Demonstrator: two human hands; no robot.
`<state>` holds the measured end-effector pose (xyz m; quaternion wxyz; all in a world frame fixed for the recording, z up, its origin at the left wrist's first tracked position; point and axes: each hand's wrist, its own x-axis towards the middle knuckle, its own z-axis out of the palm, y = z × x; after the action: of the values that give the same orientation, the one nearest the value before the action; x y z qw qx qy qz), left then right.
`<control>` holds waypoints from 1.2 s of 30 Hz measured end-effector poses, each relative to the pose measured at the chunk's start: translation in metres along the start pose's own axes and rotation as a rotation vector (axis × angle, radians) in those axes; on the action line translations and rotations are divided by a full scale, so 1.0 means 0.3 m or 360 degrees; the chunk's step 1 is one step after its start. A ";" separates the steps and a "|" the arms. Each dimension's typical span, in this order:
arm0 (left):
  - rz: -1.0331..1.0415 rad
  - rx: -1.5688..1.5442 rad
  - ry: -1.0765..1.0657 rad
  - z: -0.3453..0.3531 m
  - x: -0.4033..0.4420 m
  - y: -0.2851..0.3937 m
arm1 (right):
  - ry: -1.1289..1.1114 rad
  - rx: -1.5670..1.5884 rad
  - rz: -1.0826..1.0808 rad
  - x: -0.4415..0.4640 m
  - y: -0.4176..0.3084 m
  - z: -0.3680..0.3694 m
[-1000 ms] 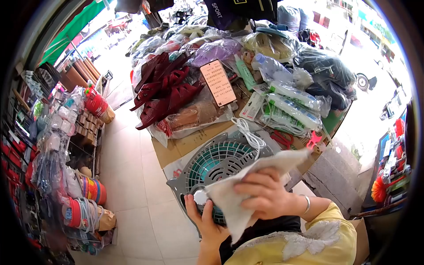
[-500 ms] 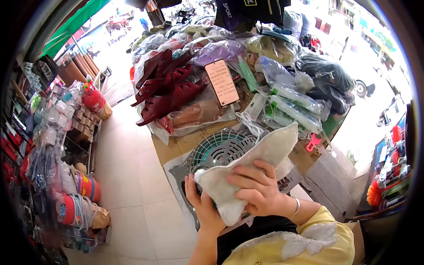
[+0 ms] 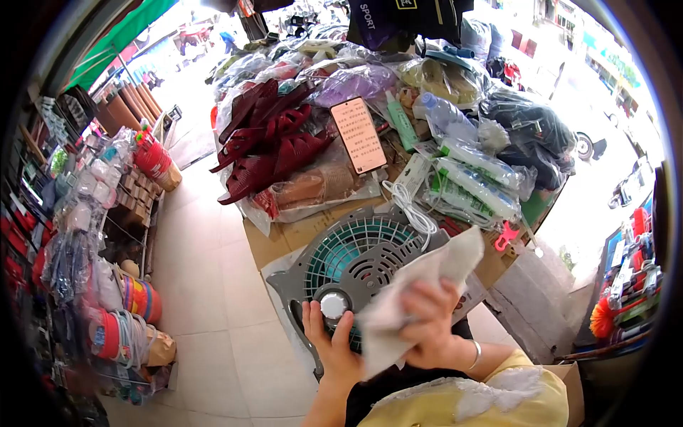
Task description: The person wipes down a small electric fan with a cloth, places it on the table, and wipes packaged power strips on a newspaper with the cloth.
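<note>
A grey box fan [image 3: 370, 245] lies face up, with teal blades showing through its round grille. Its white knob [image 3: 333, 305] sits at the near left corner. My left hand [image 3: 333, 354] rests there, fingers and thumb apart on either side of the knob's lower edge; whether they touch the knob I cannot tell. A whitish cloth [image 3: 384, 313] is gripped in my right hand [image 3: 434, 324], over the fan's near right part. That hand and the cloth are blurred by motion. The cloth hides part of the grille.
Beyond the fan lie its white cord [image 3: 413, 210], a phone [image 3: 358, 135] showing text, dark red sandals [image 3: 274, 142], a green tube [image 3: 400, 121] and bagged goods [image 3: 477, 185]. Cardboard [image 3: 284, 238] is under the fan. Shelves of goods [image 3: 92, 192] line the left side.
The cloth has moved right and down with my right hand, uncovering the white knob and more of the grille. My left hand has come away from the cloth and now lies by the knob.
</note>
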<state>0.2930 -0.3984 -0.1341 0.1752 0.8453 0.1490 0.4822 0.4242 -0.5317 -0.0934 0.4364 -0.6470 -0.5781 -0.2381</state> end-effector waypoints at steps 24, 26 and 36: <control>0.0057 -0.0006 -0.0005 -0.010 0.020 0.009 | 0.0084 -0.0013 -0.0115 -0.022 0.041 0.023; 0.0028 0.0020 -0.0006 -0.013 0.022 0.009 | 0.0201 -0.0035 -0.0074 -0.139 0.092 0.035; 0.0140 -0.0022 -0.0049 -0.022 0.034 -0.003 | 0.0176 0.0069 -0.0072 -0.147 0.095 0.060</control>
<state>0.2923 -0.3924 -0.1236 0.1620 0.8572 0.1055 0.4773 0.4384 -0.5391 -0.1465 0.4761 -0.6100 -0.5727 -0.2706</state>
